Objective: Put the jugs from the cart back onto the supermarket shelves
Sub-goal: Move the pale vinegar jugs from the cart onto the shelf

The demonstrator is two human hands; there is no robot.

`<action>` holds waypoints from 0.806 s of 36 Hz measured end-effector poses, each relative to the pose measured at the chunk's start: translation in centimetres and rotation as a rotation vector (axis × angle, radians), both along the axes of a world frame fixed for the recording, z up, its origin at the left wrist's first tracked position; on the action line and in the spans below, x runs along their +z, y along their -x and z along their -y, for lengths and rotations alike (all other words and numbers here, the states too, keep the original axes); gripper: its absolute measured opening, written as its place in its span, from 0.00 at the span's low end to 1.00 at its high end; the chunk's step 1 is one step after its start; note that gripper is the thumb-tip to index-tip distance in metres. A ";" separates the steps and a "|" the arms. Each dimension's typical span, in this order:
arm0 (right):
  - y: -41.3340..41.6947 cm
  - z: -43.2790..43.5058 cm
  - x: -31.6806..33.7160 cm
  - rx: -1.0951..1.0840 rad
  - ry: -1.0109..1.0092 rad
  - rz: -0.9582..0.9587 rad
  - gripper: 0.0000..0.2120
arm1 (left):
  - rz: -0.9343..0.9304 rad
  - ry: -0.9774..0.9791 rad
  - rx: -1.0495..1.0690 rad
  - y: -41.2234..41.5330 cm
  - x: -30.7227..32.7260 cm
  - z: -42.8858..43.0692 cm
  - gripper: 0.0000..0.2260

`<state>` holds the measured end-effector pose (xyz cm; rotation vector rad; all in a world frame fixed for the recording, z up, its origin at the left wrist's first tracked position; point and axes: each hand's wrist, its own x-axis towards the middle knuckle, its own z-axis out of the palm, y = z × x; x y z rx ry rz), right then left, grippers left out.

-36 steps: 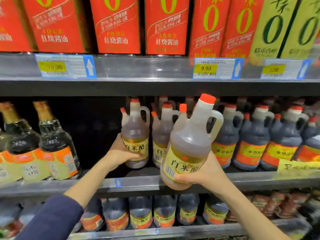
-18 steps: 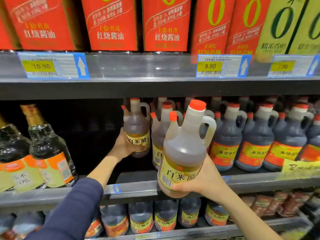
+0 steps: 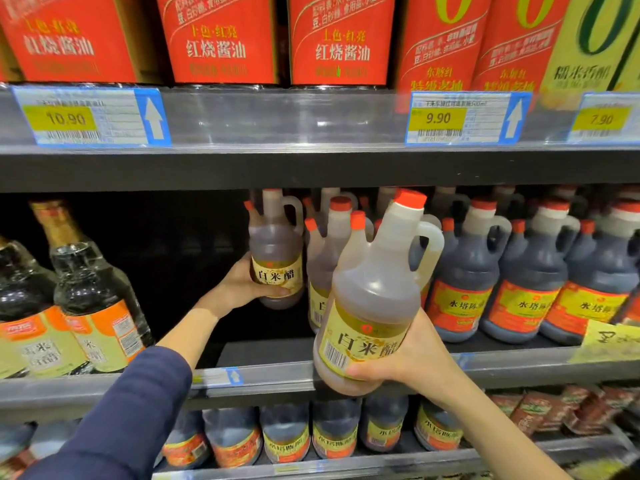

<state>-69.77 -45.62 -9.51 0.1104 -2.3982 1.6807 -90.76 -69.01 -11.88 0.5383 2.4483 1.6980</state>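
In front of me the middle shelf (image 3: 277,375) is a dark metal board with a grey front rail. The nearer jug (image 3: 374,296) hangs in front of that rail, outside the bay. Its long axis leans, with the cap up and to the right, the loop handle on the right and the yellow label facing me. It is cloudy translucent plastic, round-shouldered, with a narrow neck.

The farther jug (image 3: 277,258) is inside the bay and stands upright with its cap up, just left of a row of like jugs. I cannot tell whether its base touches the board.

My right hand (image 3: 412,358) cups the nearer jug low on its right side, fingers curled round behind it and the thumb (image 3: 363,370) lying across the label's lower edge. My left hand (image 3: 239,289) wraps the farther jug from the left at label height, thumb across the front.

Both caps are smooth orange-red plastic.
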 end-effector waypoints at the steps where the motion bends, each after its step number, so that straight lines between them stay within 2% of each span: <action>1: 0.0 0.0 0.0 0.001 -0.001 0.002 0.49 | -0.001 -0.002 0.005 0.0 0.0 0.1 0.35; 11: 0.5 -0.3 -0.1 0.036 0.026 0.025 0.47 | -0.068 -0.033 0.102 -0.3 -0.2 -0.8 0.33; 23: 0.8 -0.2 0.0 0.058 0.060 0.028 0.46 | -0.070 0.020 0.063 -0.4 0.4 -0.4 0.31; 29: 0.9 -0.2 0.0 0.068 0.047 0.040 0.47 | -0.048 0.026 0.085 -0.6 0.1 -0.5 0.35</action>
